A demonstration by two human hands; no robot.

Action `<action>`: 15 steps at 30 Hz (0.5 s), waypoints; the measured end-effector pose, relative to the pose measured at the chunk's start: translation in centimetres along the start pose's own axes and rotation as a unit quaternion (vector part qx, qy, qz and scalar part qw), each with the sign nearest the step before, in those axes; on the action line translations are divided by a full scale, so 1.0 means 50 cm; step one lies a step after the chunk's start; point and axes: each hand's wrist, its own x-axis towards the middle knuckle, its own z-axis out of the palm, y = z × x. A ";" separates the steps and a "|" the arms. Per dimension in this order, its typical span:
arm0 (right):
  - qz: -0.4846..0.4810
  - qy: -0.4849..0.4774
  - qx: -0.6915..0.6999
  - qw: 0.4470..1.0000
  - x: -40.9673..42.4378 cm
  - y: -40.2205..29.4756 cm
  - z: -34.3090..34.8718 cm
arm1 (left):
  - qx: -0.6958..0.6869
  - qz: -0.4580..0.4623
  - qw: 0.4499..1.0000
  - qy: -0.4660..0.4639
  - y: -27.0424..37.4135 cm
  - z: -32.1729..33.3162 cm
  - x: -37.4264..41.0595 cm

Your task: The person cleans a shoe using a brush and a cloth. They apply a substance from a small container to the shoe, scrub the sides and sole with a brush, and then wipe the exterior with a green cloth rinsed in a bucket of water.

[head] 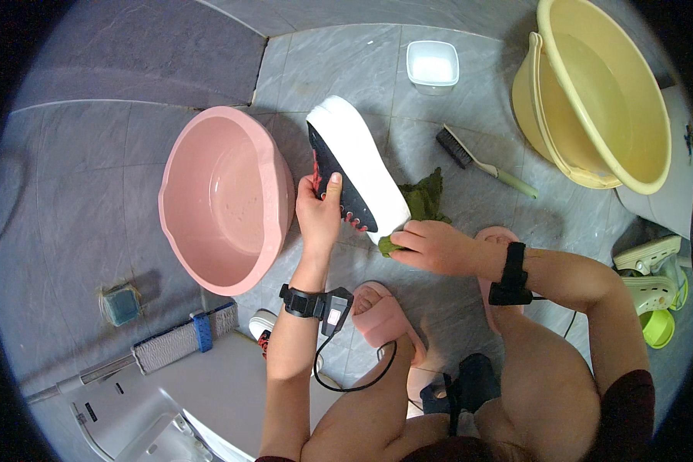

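A black canvas sneaker [346,202] with red laces and a thick white sole [361,156] is held up on its side above the tiled floor. My left hand [319,211] grips its upper by the laces, thumb across the black canvas. In my right hand [433,245] is a green cloth [421,196], pinched in the fingers and pressed against the near end of the white sole. Part of the cloth hangs behind the shoe and is hidden by it.
A pink basin [268,190] stands at left, and a yellow bucket [528,110] holding water at right. A scrubbing brush [496,170] and a white plastic tub [432,86] rest on the floor. Another sneaker [263,323], a flat mop [176,341] and green clogs [647,291] lie nearby.
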 end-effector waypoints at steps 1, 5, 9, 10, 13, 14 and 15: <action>0.001 -0.029 -0.006 1.000 -0.010 0.001 0.008 | -0.004 0.013 1.000 0.005 0.006 0.001 0.002; 0.021 -0.103 -0.002 0.994 -0.069 0.026 0.050 | -0.027 -0.012 0.999 0.018 -0.004 -0.010 0.023; 0.130 -0.071 0.111 0.983 -0.135 0.072 0.024 | -0.132 -0.077 0.988 0.030 0.023 -0.006 0.021; 0.162 -0.045 0.153 0.974 -0.136 0.081 0.005 | -0.137 -0.087 0.987 0.017 0.020 -0.011 0.024; 0.287 0.046 0.240 0.926 -0.113 0.105 -0.063 | -0.165 -0.135 0.977 0.007 0.022 -0.018 0.016; 0.293 0.079 0.255 0.918 -0.096 0.105 -0.080 | -0.167 -0.155 0.974 0.003 0.023 -0.025 0.012; 0.301 0.111 0.266 0.909 -0.071 0.102 -0.102 | -0.172 -0.174 0.970 -0.003 0.027 -0.028 0.009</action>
